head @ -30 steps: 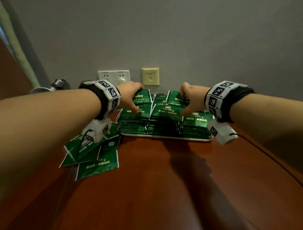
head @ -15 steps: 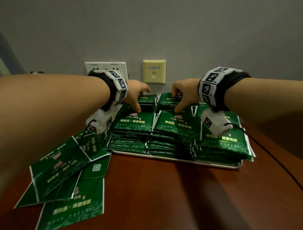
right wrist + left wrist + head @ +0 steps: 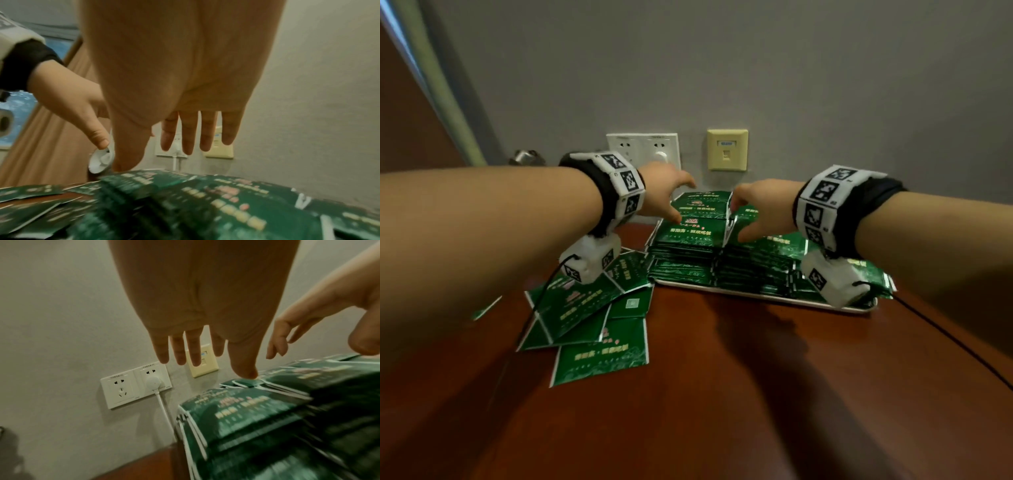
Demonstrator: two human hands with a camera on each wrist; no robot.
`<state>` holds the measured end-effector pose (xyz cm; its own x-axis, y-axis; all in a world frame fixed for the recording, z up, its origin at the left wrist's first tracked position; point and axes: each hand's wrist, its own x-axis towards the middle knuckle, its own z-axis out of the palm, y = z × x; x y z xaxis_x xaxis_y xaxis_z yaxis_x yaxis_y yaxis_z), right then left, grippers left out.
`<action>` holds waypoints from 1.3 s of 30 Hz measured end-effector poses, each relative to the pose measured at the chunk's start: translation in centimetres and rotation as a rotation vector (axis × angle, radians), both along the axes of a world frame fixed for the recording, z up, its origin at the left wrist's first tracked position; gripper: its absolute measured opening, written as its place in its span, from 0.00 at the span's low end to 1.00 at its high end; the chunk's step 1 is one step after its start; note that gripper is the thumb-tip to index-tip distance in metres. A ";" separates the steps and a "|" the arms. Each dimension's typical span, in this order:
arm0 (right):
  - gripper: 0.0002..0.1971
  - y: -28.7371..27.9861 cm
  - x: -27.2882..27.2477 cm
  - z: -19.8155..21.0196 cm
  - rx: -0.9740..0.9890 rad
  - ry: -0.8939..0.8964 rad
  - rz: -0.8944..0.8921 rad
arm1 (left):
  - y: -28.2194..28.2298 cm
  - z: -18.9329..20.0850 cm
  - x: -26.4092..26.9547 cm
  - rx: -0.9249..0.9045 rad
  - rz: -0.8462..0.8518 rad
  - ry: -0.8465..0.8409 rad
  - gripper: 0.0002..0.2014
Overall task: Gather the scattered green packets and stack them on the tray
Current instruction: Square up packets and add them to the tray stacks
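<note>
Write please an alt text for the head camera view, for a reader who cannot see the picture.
Two open hands, left hand and right hand, reach over stacks of green packets on a tray against a grey wall. More loose packets lie scattered on the brown table left of the tray.

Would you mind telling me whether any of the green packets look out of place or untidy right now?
Yes. Several loose packets lie fanned and overlapping at odd angles on the table, left of the tray, while the stacked packets sit on it. Both hands, left hand and right hand, hover open above the stacks.
</note>
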<state>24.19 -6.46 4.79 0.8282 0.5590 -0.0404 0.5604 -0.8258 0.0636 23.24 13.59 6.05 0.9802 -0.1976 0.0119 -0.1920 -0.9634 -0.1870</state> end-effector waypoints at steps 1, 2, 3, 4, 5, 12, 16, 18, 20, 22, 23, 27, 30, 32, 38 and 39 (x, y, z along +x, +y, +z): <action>0.31 0.4 -1.5 -0.3 -0.021 0.018 0.017 | 0.3 -0.4 -1.4 0.033 0.008 0.033 0.35; 0.32 0.9 -2.9 -0.7 -0.045 0.038 0.034 | 0.5 -1.0 -3.0 0.064 0.018 0.073 0.34; 0.33 1.4 -4.4 -1.2 -0.068 0.061 0.052 | 0.8 -1.7 -4.6 0.092 0.033 0.115 0.33; 0.34 2.0 -5.9 -1.7 -0.088 0.080 0.073 | 1.2 -2.5 -6.2 0.120 0.050 0.155 0.33; 0.35 2.7 -7.3 -2.4 -0.104 0.094 0.097 | 1.7 -3.5 -7.8 0.144 0.079 0.198 0.33; 0.26 7.6 -15.2 -8.9 -0.215 0.215 0.239 | 5.2 -11.7 -17.3 0.195 0.249 0.443 0.38; 0.28 9.7 -17.8 -10.0 -0.195 0.196 0.272 | 5.5 -12.9 -19.7 0.054 0.225 0.431 0.36; 0.27 10.4 -18.7 -10.3 -0.225 0.190 0.253 | 5.7 -13.2 -20.4 -0.005 0.207 0.415 0.37; 0.22 10.7 -19.3 -10.3 -0.248 0.192 0.239 | 5.9 -13.4 -21.2 -0.034 0.191 0.417 0.37; 0.21 10.9 -19.6 -10.3 -0.271 0.201 0.228 | 5.9 -13.4 -21.8 -0.048 0.175 0.412 0.37; 0.22 10.8 -19.7 -10.2 -0.277 0.197 0.223 | 5.8 -13.4 -22.1 -0.051 0.163 0.405 0.37; 0.28 10.3 -20.4 -10.2 -0.337 0.155 0.239 | 5.2 -13.4 -23.4 -0.046 0.139 0.404 0.36; 0.29 9.4 -21.0 -10.4 -0.391 0.123 0.256 | 4.4 -13.3 -24.3 -0.032 0.116 0.416 0.36; 0.29 8.9 -21.3 -10.5 -0.397 0.115 0.263 | 4.0 -13.2 -24.8 -0.032 0.098 0.423 0.36; 0.28 6.7 -22.7 -10.4 -0.405 0.110 0.260 | 1.7 -13.1 -26.1 -0.010 0.060 0.428 0.36; 0.29 6.2 -23.0 -10.5 -0.407 0.111 0.254 | 1.3 -13.1 -26.3 -0.007 0.052 0.429 0.36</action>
<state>1.22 -0.28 -5.76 0.6463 0.6630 -0.3779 0.7624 -0.5826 0.2817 -3.07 14.87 -7.04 0.9052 -0.1491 -0.3979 -0.2021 -0.9748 -0.0946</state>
